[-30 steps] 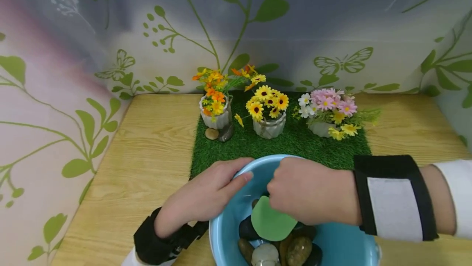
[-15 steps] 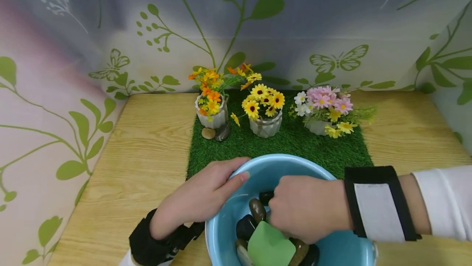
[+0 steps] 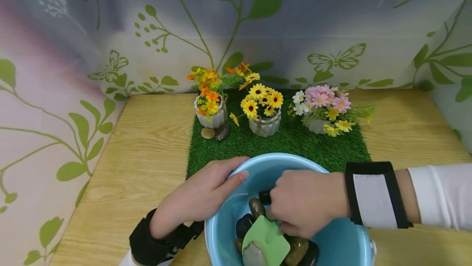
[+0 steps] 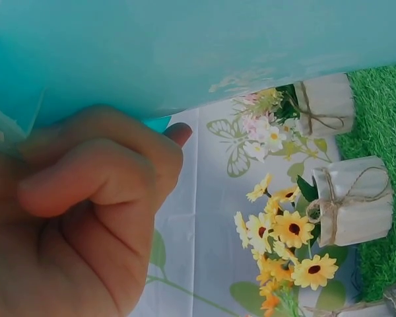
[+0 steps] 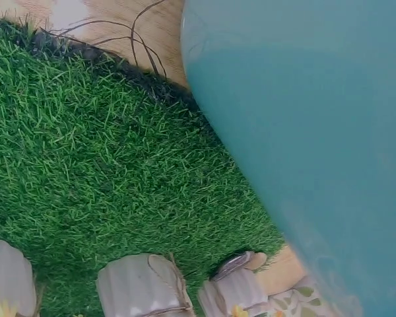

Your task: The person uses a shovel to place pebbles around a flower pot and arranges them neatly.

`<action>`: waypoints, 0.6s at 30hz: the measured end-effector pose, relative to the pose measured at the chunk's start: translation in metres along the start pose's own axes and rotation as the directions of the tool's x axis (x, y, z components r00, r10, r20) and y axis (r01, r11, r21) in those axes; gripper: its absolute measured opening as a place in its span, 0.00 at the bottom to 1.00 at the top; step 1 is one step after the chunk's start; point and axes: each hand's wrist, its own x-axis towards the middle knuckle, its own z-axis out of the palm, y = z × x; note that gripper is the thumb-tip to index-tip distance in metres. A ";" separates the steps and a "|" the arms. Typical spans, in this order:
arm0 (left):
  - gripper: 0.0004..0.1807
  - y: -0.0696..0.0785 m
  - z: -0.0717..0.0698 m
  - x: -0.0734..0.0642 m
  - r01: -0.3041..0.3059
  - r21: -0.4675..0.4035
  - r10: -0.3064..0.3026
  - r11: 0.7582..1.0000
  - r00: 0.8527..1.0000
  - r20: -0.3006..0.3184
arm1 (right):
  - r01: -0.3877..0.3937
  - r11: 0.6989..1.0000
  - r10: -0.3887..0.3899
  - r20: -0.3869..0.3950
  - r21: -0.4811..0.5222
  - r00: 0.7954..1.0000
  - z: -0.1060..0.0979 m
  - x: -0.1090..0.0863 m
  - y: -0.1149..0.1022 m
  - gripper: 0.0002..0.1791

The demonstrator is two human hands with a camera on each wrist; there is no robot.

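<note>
Set on a wood-grained tabletop (image 3: 155, 139), in front of a backdrop (image 3: 284, 28) printed with leaves and butterflies: a tufted, bristly green mat (image 3: 245, 145). Standing on the mat: three whitish fluted pots (image 3: 264, 127), bound with rough twine, bearing orange, yellow and pink-and-white flowers (image 3: 275, 99). At the foot of the leftmost pot (image 3: 212, 120), a tan pebble (image 3: 208, 133) and a dark pebble (image 3: 222, 132). In front: a round, glossy blue basin (image 3: 282, 156). Piled inside the basin: rounded stones with a wet-looking sheen, including a brown oval (image 3: 257, 207), a black stone (image 3: 244, 225), a mottled brown stone (image 3: 297, 249) and a pale stone (image 3: 253, 255). Also inside, over the stones: a thin green sheet (image 3: 269, 239), matt, pliant, roughly four-sided, tilted and dented near the middle, partly overlapped by the pale stone. Left hand (image 3: 200, 192): clasped on the basin's left rim, thumb along the lip, fingers curled against the outer wall. Right hand (image 3: 307, 200): inside the basin, just beside the green sheet, fingers curled, fingertips hidden; any hold impossible to tell.
</note>
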 end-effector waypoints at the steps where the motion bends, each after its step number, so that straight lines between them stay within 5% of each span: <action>1: 0.19 0.000 0.000 0.000 -0.001 0.000 0.001 1.000 1.000 0.002 | 0.016 1.000 -0.016 -0.023 0.003 1.000 -0.001 -0.001 0.000 0.17; 11: 0.22 -0.001 0.000 -0.001 0.028 0.010 -0.028 1.000 1.000 -0.004 | 0.056 0.994 -0.036 -0.204 0.096 0.978 -0.019 -0.024 0.003 0.16; 18: 0.21 0.001 0.001 -0.001 0.039 -0.035 -0.038 0.999 0.999 0.005 | 0.093 0.975 -0.016 -0.355 0.202 0.935 -0.025 -0.039 0.002 0.14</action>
